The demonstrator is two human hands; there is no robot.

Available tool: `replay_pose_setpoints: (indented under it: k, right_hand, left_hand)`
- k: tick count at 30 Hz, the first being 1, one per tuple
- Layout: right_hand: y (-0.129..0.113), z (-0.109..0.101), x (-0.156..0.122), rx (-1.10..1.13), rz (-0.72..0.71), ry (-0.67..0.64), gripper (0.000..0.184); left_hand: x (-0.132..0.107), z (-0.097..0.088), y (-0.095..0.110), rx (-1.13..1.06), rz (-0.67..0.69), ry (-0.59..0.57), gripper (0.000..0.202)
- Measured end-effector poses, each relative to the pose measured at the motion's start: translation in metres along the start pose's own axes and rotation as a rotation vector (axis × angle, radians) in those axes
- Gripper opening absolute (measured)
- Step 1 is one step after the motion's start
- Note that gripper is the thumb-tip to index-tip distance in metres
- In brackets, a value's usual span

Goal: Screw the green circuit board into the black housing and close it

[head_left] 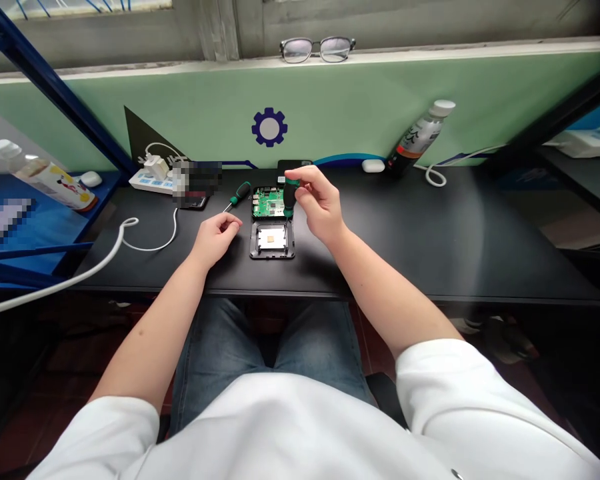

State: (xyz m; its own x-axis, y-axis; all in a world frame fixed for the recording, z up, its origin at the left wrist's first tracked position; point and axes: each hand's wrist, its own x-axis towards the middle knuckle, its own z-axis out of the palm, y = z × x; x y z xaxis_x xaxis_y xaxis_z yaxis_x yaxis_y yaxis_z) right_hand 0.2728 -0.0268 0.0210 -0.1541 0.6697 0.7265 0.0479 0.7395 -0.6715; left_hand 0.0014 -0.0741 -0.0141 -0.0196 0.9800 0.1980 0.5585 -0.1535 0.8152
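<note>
Black cover [255,247] and green circuit board [267,204].
The cover lies flat, a whitish plate [279,237] with a tan square [271,239] inside; the board lies just beyond the cover. A green-and-black screwdriver [289,198] points down over the cover's right side; a second screwdriver [241,193] lies beyond its left.

at frame centre, a cover [275,255] is placed on the desk [405,233] before a circuit board [267,203]; above the cover, a screwdriver [290,195] is held by the right hand [322,205]. left of the board, a second screwdriver [240,193] is laid behind the left hand [214,237]. a power strip [153,182] is set at upper left, eyeglasses [317,50] on the top-centre ledge [405,56].
</note>
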Motion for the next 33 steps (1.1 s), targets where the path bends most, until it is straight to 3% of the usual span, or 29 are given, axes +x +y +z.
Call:
replay_pose_setpoints:
  k: [9, 14, 16, 19, 22, 23, 26, 30, 31, 33]
  right_hand:
    - [-0.005, 0.005, -0.001, 0.073, 0.02, 0.0, 0.031]
    - [-0.008, 0.008, -0.008, 0.03, -0.04, -0.068, 0.027]
    - [-0.004, 0.009, -0.01, 0.029, -0.038, -0.045, 0.031]
    - [0.011, 0.001, -0.007, 0.047, 0.092, 0.11, 0.045]
    - [0.031, -0.024, 0.004, -0.086, 0.359, 0.287, 0.062]
    - [0.036, -0.035, 0.008, -0.205, 0.47, 0.276, 0.058]
    - [0.046, -0.062, 0.015, -0.593, 0.76, 0.051, 0.039]
    - [0.051, -0.071, 0.014, -0.843, 0.868, -0.183, 0.035]
    - [0.052, -0.07, 0.013, -0.877, 0.858, -0.208, 0.035]
    - [0.054, -0.066, 0.011, -0.93, 0.842, -0.245, 0.035]
  left_hand:
    - [-0.01, -0.002, 0.004, 0.069, 0.039, 0.173, 0.023]
    - [0.006, -0.027, -0.004, 0.443, 0.179, 0.252, 0.025]
    - [0.019, -0.041, -0.013, 0.624, 0.12, 0.305, 0.031]
    - [0.036, -0.052, -0.028, 0.782, 0.053, 0.298, 0.045]
    - [0.043, -0.051, -0.038, 0.812, 0.046, 0.303, 0.048]
    - [0.044, -0.05, -0.04, 0.81, 0.049, 0.306, 0.047]
    - [0.043, -0.049, -0.04, 0.788, 0.062, 0.318, 0.045]
    - [0.032, -0.047, -0.022, 0.682, 0.142, 0.283, 0.042]
    - [0.027, -0.043, -0.013, 0.639, 0.21, 0.217, 0.043]
    - [0.016, -0.028, 0.009, 0.539, 0.401, -0.075, 0.044]
